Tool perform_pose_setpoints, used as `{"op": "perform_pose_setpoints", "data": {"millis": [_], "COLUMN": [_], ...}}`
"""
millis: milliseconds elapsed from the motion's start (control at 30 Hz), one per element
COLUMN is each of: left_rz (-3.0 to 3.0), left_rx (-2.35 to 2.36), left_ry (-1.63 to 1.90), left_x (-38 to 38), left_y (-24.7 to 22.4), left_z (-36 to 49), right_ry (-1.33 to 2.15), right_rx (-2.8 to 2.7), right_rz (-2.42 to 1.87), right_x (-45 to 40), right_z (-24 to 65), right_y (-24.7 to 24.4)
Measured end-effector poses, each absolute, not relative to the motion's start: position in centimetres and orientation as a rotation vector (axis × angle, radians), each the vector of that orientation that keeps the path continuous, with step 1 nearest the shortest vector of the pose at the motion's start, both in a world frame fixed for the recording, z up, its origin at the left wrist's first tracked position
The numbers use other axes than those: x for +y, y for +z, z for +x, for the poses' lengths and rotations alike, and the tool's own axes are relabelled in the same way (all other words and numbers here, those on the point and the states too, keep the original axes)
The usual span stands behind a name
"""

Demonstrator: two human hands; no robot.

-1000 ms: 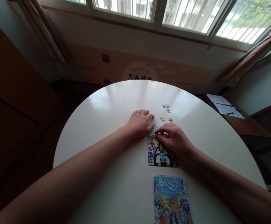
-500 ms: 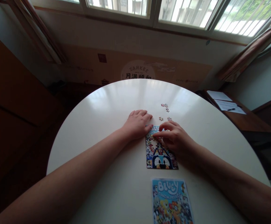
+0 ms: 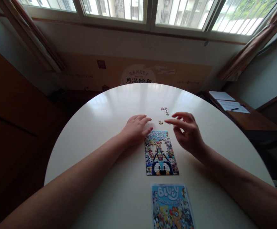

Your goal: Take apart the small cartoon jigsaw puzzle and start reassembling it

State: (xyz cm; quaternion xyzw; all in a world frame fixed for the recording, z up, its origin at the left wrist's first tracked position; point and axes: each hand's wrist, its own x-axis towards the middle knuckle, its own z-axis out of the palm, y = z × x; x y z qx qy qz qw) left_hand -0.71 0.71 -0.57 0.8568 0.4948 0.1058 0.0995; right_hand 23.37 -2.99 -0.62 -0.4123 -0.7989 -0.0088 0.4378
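The jigsaw puzzle [image 3: 162, 160] lies on the table [image 3: 81, 133], our open left hand [image 3: 135, 129] at its far-left corner. Our right hand [image 3: 187, 130], not closed, points among loose pieces [image 3: 160, 122]; we think a careless left push could shift the puzzle.

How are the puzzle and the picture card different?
The puzzle has gaps in its middle, while the picture card shows none. The puzzle shows whole, but the picture card runs out of view at the bottom. The puzzle lies farther from the person than the picture card. Both say "Bluey" on blue and lie on the white table.
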Motion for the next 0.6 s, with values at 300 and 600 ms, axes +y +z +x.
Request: {"op": "perform_pose_setpoints", "data": {"millis": [300,600], "left_rz": [2.536,2.553], "left_rx": [1.394,1.433], "left_ry": [0.06,0.001], "left_x": [-0.2,-0.1], "left_y": [0.1,-0.1], "left_z": [-0.7,-0.5], "right_ry": [0.076,0.318], "right_rx": [-1.588,-1.636], "right_rz": [-1.282,-1.371], "right_x": [1.1,3.0], "right_z": [27.6,27.9], "right_y": [-1.7,-4.1]}}
